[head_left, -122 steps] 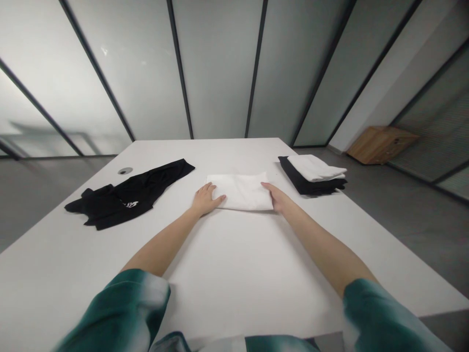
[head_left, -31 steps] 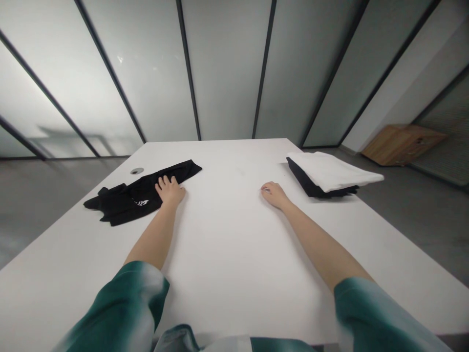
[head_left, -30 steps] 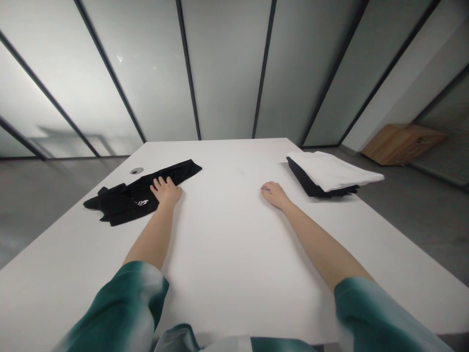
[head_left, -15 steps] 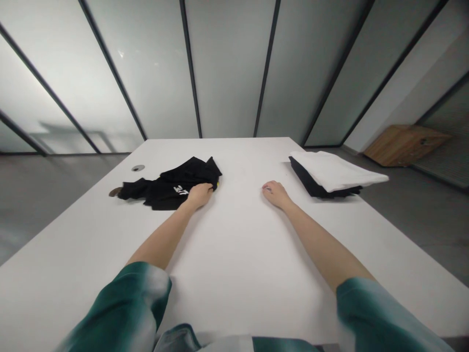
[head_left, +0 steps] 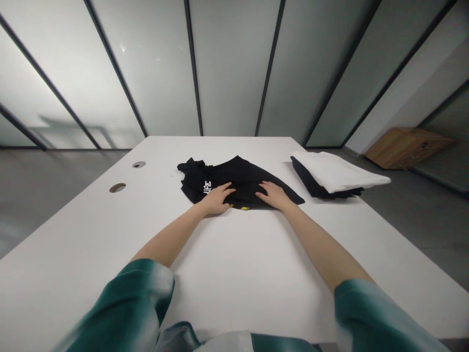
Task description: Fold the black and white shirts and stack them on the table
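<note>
A black garment, probably a T-shirt (head_left: 242, 173), lies loosely spread across the middle of the table, its left part crumpled. White lettering shows near its left side, and small yellow patches show along the near edge. My left hand (head_left: 217, 199) rests on the cloth beside the lettering, fingers spread. On the right part of the garment lies my right hand (head_left: 274, 195), also flat with its fingers apart. Neither hand grips the fabric.
To the right, a white folded cloth (head_left: 333, 171) lies on top of a black folded cloth (head_left: 311, 182). Two round holes (head_left: 117, 187) pierce the white table (head_left: 234, 274) on the left. A wooden cabinet (head_left: 406, 146) stands beyond the right edge; frosted glass panels rise behind.
The black garment has moved right and opened out toward the stack, uncovering a table hole. My left hand has let go of it and moved right; my right hand now lies on it, fingers opened.
</note>
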Demonstrator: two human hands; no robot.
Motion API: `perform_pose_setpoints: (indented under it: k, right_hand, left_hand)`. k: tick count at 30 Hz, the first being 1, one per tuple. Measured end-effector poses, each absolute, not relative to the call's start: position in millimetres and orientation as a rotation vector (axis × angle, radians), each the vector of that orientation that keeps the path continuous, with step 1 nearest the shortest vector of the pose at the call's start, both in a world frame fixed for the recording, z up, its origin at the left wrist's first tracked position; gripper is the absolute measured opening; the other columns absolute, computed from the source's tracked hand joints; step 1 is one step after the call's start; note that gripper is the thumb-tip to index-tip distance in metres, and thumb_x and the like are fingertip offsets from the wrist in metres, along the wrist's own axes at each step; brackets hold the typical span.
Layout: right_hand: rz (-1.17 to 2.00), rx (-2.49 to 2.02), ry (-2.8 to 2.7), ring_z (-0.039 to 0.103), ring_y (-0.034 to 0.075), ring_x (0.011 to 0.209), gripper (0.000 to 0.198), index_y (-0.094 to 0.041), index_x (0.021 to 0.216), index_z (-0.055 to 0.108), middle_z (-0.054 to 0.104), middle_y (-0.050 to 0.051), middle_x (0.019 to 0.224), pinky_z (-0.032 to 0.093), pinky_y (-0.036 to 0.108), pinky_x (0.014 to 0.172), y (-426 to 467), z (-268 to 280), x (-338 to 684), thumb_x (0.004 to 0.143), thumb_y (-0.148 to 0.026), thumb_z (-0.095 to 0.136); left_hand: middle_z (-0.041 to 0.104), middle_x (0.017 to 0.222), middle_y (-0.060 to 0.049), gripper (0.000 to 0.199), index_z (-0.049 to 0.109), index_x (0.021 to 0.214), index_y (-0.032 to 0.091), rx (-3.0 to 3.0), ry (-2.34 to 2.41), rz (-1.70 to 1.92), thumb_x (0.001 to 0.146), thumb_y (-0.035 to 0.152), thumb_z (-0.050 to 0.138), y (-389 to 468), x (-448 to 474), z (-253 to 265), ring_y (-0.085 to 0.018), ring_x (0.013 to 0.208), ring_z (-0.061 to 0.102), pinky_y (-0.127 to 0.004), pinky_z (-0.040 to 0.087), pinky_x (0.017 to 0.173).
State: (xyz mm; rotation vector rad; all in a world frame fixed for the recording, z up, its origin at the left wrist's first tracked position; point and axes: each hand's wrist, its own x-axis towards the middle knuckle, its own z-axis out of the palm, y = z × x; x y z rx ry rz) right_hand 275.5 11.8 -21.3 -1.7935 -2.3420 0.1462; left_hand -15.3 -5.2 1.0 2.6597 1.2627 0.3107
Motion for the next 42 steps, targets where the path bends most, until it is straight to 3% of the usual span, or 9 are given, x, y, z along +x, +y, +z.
perform_pose_setpoints:
  k: [4, 11, 17, 20, 23, 27, 33, 37, 42]
  right_hand:
    - [0.074, -2.118, -2.153, 0.037, 0.037, 0.143, 0.06, -0.017, 0.147, 0.05, 0.04, 0.018, 0.157, 0.032, 0.056, 0.112, 9, -15, 278, 0.1, -0.053, 0.039]
    - [-0.023, -2.345, -2.165, 0.057, 0.043, 0.12, 0.059, -0.007, 0.127, 0.066, 0.06, 0.03, 0.129, 0.047, 0.055, 0.093, -14, 18, 268, 0.098, -0.054, 0.044]
    - [0.252, -1.875, -2.671, 0.071, 0.033, 0.098, 0.037, -0.016, 0.108, 0.076, 0.075, 0.018, 0.103, 0.052, 0.039, 0.084, -58, 50, 239, 0.094, -0.043, 0.054]
    - [0.532, -1.372, -2.713, 0.071, 0.025, 0.099, 0.035, -0.024, 0.121, 0.072, 0.076, 0.008, 0.108, 0.051, 0.033, 0.088, -57, 55, 230, 0.098, -0.038, 0.049]
    - [0.366, -1.346, -2.618, 0.063, 0.025, 0.119, 0.039, -0.02, 0.13, 0.065, 0.068, 0.011, 0.128, 0.045, 0.035, 0.103, -34, 45, 228, 0.099, -0.033, 0.047]
    - [0.199, -1.74, -2.514, 0.035, 0.032, 0.146, 0.055, -0.02, 0.147, 0.05, 0.04, 0.015, 0.158, 0.029, 0.049, 0.117, -3, 12, 232, 0.099, -0.046, 0.048]
    - [0.107, -2.227, -2.198, 0.035, 0.042, 0.144, 0.072, -0.012, 0.153, 0.04, 0.035, 0.024, 0.158, 0.034, 0.06, 0.11, -6, 2, 249, 0.1, -0.06, 0.033]
    - [0.078, -2.358, -2.181, 0.062, 0.043, 0.117, 0.066, -0.002, 0.132, 0.061, 0.062, 0.033, 0.127, 0.05, 0.053, 0.091, -29, 27, 263, 0.099, -0.055, 0.041]
    - [0.175, -2.066, -2.672, 0.071, 0.036, 0.096, 0.041, -0.014, 0.094, 0.078, 0.075, 0.022, 0.097, 0.053, 0.043, 0.08, -77, 49, 259, 0.095, -0.044, 0.049]
  left_hand:
    - [0.047, 0.149, -0.015, 0.06, 0.053, 0.139, 0.017, 2.576, 1.764, 0.368, 0.082, 0.033, 0.06, -2, -29, 5, -0.033, 0.136, 0.044, -0.045, 0.039, 0.111]
    - [0.059, 0.122, -0.015, 0.035, 0.063, 0.115, 0.019, 2.43, 2.206, 0.259, 0.082, 0.03, 0.06, 9, -55, 18, -0.034, 0.12, 0.051, -0.046, 0.041, 0.1]
    - [0.055, 0.128, -0.02, 0.047, 0.054, 0.128, 0.014, 1.955, 2.602, 0.498, 0.082, 0.021, 0.058, 14, -78, 37, -0.037, 0.122, 0.049, -0.049, 0.038, 0.101]
    - [0.053, 0.133, -0.019, 0.047, 0.053, 0.133, 0.017, 1.954, 2.628, 0.661, 0.086, 0.013, 0.047, 13, -78, 51, -0.035, 0.125, 0.048, -0.048, 0.038, 0.102]
    - [0.059, 0.129, -0.016, 0.043, 0.057, 0.128, 0.021, 2.096, 2.498, 0.615, 0.089, 0.014, 0.042, 9, -65, 58, -0.033, 0.123, 0.051, -0.046, 0.041, 0.099]
    - [0.062, 0.128, -0.019, 0.047, 0.059, 0.128, 0.016, 2.154, 2.274, 0.205, 0.092, 0.045, 0.048, 4, -41, 45, -0.038, 0.123, 0.052, -0.048, 0.045, 0.097]
    - [0.041, 0.154, -0.025, 0.085, 0.023, 0.159, 0.015, 1.946, 2.206, 0.15, 0.093, 0.067, 0.034, 9, -39, 19, -0.045, 0.142, 0.035, -0.065, 0.037, 0.105]
    - [0.034, 0.159, -0.024, 0.086, 0.016, 0.161, 0.014, 1.909, 2.196, 0.251, 0.094, 0.066, 0.031, 19, -55, 13, -0.042, 0.145, 0.032, -0.069, 0.027, 0.111]
    - [0.034, 0.159, -0.022, 0.083, 0.037, 0.154, 0.014, 1.911, 2.191, 0.175, 0.093, 0.069, 0.026, 42, -67, 13, -0.042, 0.147, 0.029, -0.071, 0.023, 0.112]
